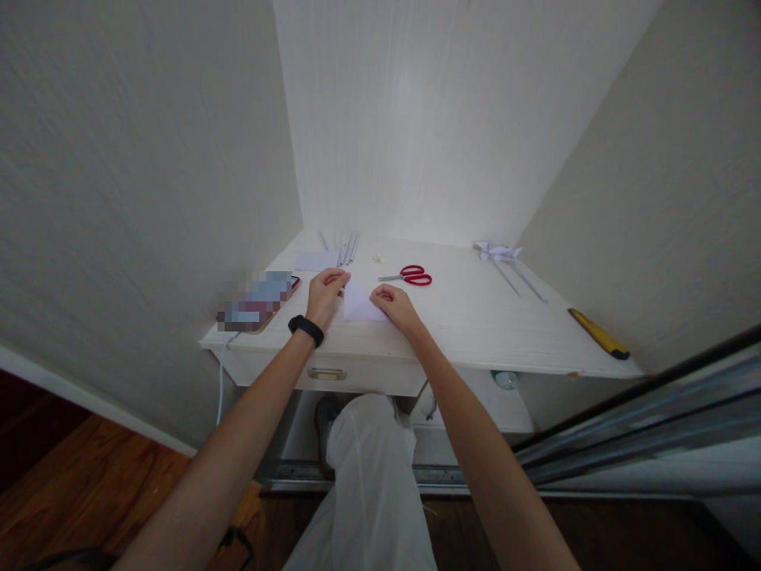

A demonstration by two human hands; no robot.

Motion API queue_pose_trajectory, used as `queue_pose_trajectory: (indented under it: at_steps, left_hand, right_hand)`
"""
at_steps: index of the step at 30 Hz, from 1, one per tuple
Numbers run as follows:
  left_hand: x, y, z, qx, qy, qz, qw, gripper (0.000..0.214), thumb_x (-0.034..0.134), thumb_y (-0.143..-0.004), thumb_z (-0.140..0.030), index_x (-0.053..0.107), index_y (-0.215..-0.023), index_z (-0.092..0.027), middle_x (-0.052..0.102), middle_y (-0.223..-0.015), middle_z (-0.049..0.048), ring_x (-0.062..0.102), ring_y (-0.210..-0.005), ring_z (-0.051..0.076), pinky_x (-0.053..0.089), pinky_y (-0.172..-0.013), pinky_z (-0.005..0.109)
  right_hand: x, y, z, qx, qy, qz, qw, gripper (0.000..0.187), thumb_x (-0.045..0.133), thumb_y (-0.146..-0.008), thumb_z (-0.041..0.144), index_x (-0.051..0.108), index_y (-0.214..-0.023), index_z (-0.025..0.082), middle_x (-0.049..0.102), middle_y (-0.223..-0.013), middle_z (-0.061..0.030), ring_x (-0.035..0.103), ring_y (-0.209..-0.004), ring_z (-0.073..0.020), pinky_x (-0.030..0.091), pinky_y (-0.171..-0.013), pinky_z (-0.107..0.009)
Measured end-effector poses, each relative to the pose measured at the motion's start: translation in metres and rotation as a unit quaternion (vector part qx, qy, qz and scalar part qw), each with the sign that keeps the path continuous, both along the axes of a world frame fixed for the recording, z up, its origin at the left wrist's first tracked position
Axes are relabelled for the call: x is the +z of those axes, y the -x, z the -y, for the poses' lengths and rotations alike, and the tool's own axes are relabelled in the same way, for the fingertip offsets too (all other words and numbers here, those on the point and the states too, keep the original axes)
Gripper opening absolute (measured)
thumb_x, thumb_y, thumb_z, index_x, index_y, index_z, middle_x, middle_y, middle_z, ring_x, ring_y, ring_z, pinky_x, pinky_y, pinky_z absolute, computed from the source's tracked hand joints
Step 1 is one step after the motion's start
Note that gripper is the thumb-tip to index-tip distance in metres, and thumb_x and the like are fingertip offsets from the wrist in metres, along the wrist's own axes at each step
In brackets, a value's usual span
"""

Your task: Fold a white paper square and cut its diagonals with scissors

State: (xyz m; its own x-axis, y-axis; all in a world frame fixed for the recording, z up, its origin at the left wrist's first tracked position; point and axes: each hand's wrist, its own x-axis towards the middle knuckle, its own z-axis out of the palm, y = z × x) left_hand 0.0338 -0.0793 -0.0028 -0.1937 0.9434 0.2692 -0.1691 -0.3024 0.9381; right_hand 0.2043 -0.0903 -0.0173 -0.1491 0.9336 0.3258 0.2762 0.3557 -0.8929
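Observation:
A sheet of pale white paper point(360, 306) lies flat on the white desktop between my hands. My left hand point(326, 293), with a dark band on its wrist, pinches at the sheet's upper left side. At its right side, the curled fingers of my right hand point(393, 303) hold the paper. Just beyond my right hand lie red-handled scissors point(419, 279), blades pointing left. Past my left hand is another pale paper piece point(315, 261), with several thin paper sticks point(349, 249) next to it.
Two paper pinwheels on sticks point(500, 254) lie at the back right. A yellow utility knife point(598, 333) rests by the right wall. On the left is a phone point(261, 301) with a white cable point(222, 373). Tiny pale bits point(378, 258) lie behind the scissors. Walls enclose three sides.

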Motion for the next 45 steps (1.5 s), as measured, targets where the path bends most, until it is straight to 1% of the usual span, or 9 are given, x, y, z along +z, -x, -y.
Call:
queue_pose_trajectory:
  at_steps: [7, 15, 21, 25, 27, 32, 40, 43, 45]
  left_hand:
    - [-0.002, 0.002, -0.003, 0.007, -0.008, 0.009, 1.000, 0.019, 0.074, -0.061, -0.030, 0.065, -0.070, -0.017, 0.059, -0.063, -0.0007, 0.051, -0.059, 0.011, 0.037, -0.053, 0.022]
    - [-0.006, 0.003, -0.005, -0.001, -0.011, 0.026, 1.000, 0.020, 0.076, -0.061, -0.032, 0.066, -0.072, -0.018, 0.060, -0.066, 0.0001, 0.052, -0.061, 0.011, 0.038, -0.054, 0.021]
    - [-0.006, 0.003, -0.004, 0.006, -0.004, 0.024, 1.000, 0.020, 0.076, -0.060, -0.031, 0.066, -0.071, -0.017, 0.060, -0.066, -0.0001, 0.051, -0.061, 0.011, 0.037, -0.054, 0.021]
    - [-0.005, 0.003, -0.004, 0.007, -0.001, 0.019, 1.000, 0.022, 0.077, -0.060, -0.032, 0.066, -0.072, -0.017, 0.059, -0.066, -0.0005, 0.050, -0.060, 0.011, 0.037, -0.054, 0.021]
    - [-0.006, 0.004, -0.005, 0.007, 0.001, 0.018, 1.000, 0.022, 0.077, -0.060, -0.032, 0.066, -0.072, -0.017, 0.060, -0.066, -0.0003, 0.050, -0.060, 0.011, 0.037, -0.054, 0.021]
    - [-0.009, 0.007, -0.006, 0.008, -0.002, 0.016, 1.000, 0.019, 0.076, -0.061, -0.030, 0.066, -0.072, -0.017, 0.059, -0.065, -0.0008, 0.050, -0.059, 0.010, 0.037, -0.054, 0.021]
    - [-0.008, 0.003, -0.008, 0.014, 0.009, -0.002, 1.000, 0.016, 0.073, -0.059, -0.021, 0.061, -0.069, -0.017, 0.055, -0.057, -0.0030, 0.044, -0.050, 0.009, 0.033, -0.049, 0.022]
    - [-0.010, 0.001, -0.012, 0.008, 0.001, -0.002, 1.000, 0.015, 0.072, -0.061, -0.020, 0.061, -0.069, -0.018, 0.053, -0.056, -0.0040, 0.043, -0.049, 0.009, 0.032, -0.048, 0.022]
    - [-0.012, 0.001, -0.014, -0.012, -0.013, -0.005, 1.000, 0.014, 0.073, -0.062, -0.021, 0.060, -0.068, -0.017, 0.052, -0.056, -0.0043, 0.042, -0.049, 0.008, 0.030, -0.048, 0.021]
  right_hand:
    - [-0.002, 0.000, -0.003, 0.003, -0.008, -0.012, 1.000, 0.015, 0.061, -0.070, 0.032, 0.059, -0.070, 0.017, 0.058, -0.068, 0.0006, 0.052, -0.065, -0.0134, 0.042, -0.069, -0.027]
    - [-0.005, 0.000, -0.005, 0.006, -0.005, -0.027, 1.000, 0.014, 0.061, -0.070, 0.031, 0.059, -0.070, 0.017, 0.056, -0.065, 0.0013, 0.051, -0.062, -0.0131, 0.042, -0.067, -0.028]
    - [-0.006, 0.002, -0.005, -0.002, -0.012, 0.003, 1.000, 0.011, 0.059, -0.072, 0.029, 0.059, -0.071, 0.018, 0.059, -0.067, 0.0007, 0.053, -0.065, -0.0133, 0.042, -0.066, -0.027]
    - [-0.005, 0.003, -0.005, 0.004, -0.009, 0.021, 1.000, 0.011, 0.058, -0.072, 0.028, 0.058, -0.070, 0.018, 0.058, -0.065, 0.0009, 0.052, -0.062, -0.0135, 0.042, -0.064, -0.027]
    - [-0.005, 0.003, -0.006, -0.004, -0.008, 0.027, 1.000, 0.010, 0.058, -0.072, 0.028, 0.058, -0.070, 0.018, 0.059, -0.066, 0.0005, 0.053, -0.063, -0.0137, 0.041, -0.064, -0.027]
    - [-0.007, 0.004, -0.008, -0.009, -0.007, 0.023, 1.000, 0.009, 0.057, -0.072, 0.027, 0.057, -0.069, 0.019, 0.058, -0.064, 0.0016, 0.053, -0.062, -0.0136, 0.041, -0.063, -0.026]
    - [-0.004, 0.006, -0.007, -0.020, -0.002, 0.023, 1.000, 0.008, 0.056, -0.071, 0.026, 0.056, -0.067, 0.020, 0.057, -0.063, 0.0023, 0.052, -0.062, -0.0135, 0.041, -0.063, -0.026]
    - [-0.003, 0.007, -0.007, -0.031, -0.003, 0.024, 0.999, 0.006, 0.057, -0.071, 0.025, 0.056, -0.068, 0.020, 0.057, -0.065, 0.0021, 0.053, -0.064, -0.0137, 0.042, -0.065, -0.026]
    - [-0.002, 0.007, -0.007, -0.033, -0.008, 0.022, 0.999, 0.006, 0.057, -0.071, 0.025, 0.056, -0.068, 0.019, 0.058, -0.066, 0.0020, 0.053, -0.064, -0.0136, 0.042, -0.066, -0.026]
